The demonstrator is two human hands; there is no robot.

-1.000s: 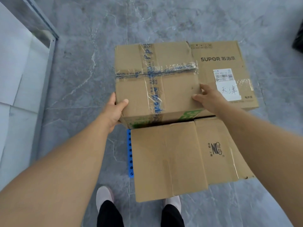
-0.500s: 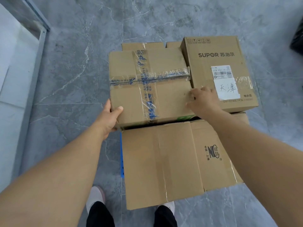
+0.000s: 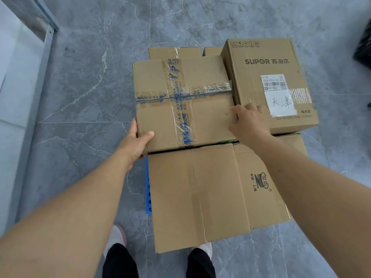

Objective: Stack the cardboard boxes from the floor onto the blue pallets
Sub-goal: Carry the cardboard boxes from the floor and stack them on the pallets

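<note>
A taped cardboard box with blue-printed tape crossing its top sits in the stack, between a SUPOR box on its right and a plain box in front of it. My left hand grips its near left corner, thumb on top. My right hand presses on its right edge, in the gap beside the SUPOR box. Only a thin strip of the blue pallet shows at the left under the boxes. More cardboard peeks out behind.
Grey marble floor tiles surround the stack. A white wall panel with a metal frame runs along the left. A dark object sits at the right edge. My shoes stand just before the front box.
The taped box has come down and back from a raised, tilted hold, settling level beside the SUPOR box; its green printed front side is now hidden. Both hands stayed on it.
</note>
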